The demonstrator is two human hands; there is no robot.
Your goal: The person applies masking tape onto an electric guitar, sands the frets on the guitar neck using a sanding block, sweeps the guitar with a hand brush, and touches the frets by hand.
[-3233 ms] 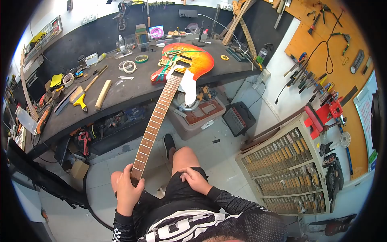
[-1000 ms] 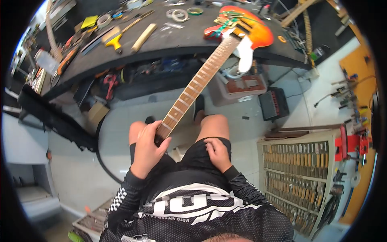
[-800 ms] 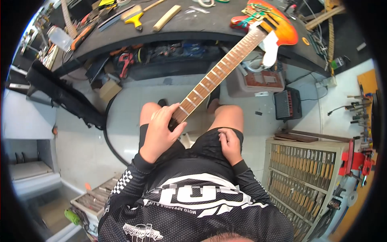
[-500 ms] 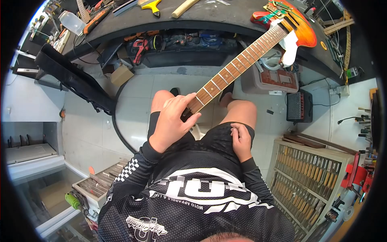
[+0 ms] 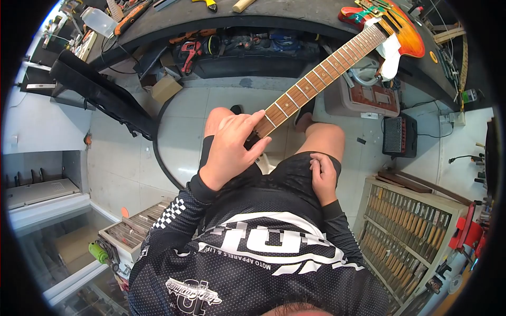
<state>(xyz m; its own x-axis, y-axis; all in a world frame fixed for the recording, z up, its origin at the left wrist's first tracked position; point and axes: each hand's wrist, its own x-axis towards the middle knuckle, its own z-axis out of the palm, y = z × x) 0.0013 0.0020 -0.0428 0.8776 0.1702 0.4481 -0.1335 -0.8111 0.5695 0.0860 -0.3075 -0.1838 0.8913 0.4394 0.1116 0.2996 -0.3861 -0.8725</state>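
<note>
The orange-and-red electric guitar with a brown fretted wooden neck [image 5: 336,63] lies with its body on the dark grey table [image 5: 290,20], its neck slanting down over the edge. The left hand [image 5: 232,146] is wrapped around the neck's far end; the right hand [image 5: 323,176], fingers folded in, rests on the black fabric shorts [image 5: 287,169].

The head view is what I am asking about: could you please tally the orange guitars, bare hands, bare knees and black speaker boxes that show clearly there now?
Orange guitar: 1
Left hand and right hand, both bare: 2
Left knee and right knee, both bare: 2
Black speaker box: 1
Total: 6
</note>
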